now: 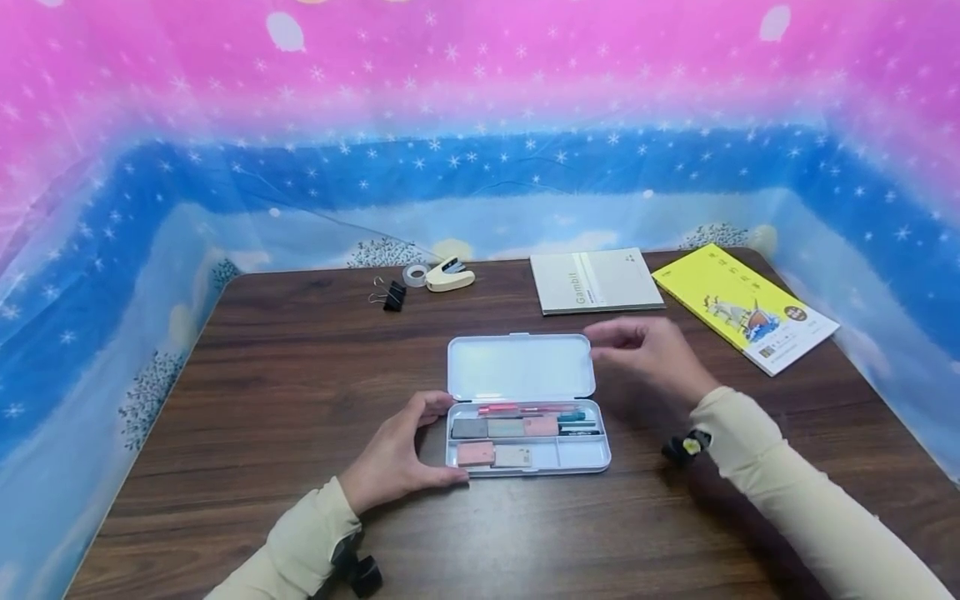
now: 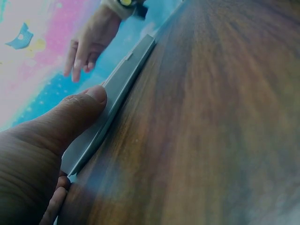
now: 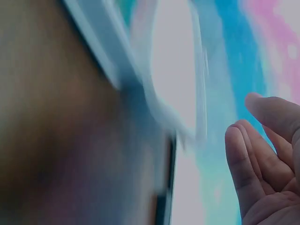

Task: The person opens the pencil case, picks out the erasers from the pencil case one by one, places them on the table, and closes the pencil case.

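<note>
Two hands flank the open pencil case (image 1: 527,433) mid-counter (image 1: 262,400): the left hand (image 1: 397,458) pinches its left end between thumb and fingers, the right hand (image 1: 648,354) hovers loosely spread beside the raised lid.

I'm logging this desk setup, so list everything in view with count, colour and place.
pencil case: 1, white, open, table centre
erasers: about 5, pink, grey and beige, in the case's compartments
pens: a few, pink, teal and black, in the case's top slot
notebook: 1, grey, far side
booklet: 1, yellow, far right
stapler: 1, cream, far left
tape roll: 1, clear, beside the stapler
binder clip: 1, black, far left
table: 1, dark wood
left hand: holds the case's left end
right hand: relaxed, beside the lid, holding nothing
</note>
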A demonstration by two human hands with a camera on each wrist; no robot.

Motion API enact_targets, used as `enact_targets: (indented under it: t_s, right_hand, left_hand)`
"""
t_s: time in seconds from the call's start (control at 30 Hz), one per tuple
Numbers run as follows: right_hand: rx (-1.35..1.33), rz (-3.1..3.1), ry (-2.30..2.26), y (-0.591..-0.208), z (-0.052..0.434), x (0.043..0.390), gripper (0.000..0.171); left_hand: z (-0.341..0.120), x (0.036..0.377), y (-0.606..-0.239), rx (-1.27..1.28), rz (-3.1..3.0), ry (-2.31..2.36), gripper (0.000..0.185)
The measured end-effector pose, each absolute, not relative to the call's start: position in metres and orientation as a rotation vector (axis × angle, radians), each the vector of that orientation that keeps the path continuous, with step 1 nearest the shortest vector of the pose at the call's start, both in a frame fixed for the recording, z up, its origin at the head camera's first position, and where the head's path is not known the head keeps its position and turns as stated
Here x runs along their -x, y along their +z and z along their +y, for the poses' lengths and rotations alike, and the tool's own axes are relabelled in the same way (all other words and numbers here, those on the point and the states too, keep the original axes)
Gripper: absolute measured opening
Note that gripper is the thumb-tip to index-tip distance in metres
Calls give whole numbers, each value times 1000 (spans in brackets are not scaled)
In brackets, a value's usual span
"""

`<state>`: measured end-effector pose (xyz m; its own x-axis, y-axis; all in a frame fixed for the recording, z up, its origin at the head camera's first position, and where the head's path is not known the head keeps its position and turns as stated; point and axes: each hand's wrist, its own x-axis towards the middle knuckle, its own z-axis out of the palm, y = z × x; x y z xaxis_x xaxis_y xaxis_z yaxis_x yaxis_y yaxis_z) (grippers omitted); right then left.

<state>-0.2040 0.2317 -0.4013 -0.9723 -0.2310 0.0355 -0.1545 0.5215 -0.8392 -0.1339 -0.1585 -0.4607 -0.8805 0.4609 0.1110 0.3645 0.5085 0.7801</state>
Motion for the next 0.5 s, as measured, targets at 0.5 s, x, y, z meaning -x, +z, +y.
enact_targets:
  t_s: [0.5]
  right_hand:
    - [853, 2681, -1062, -432, 184, 154, 25]
  left_hand:
    - [-160, 135, -462, -743, 2624, 1315, 96]
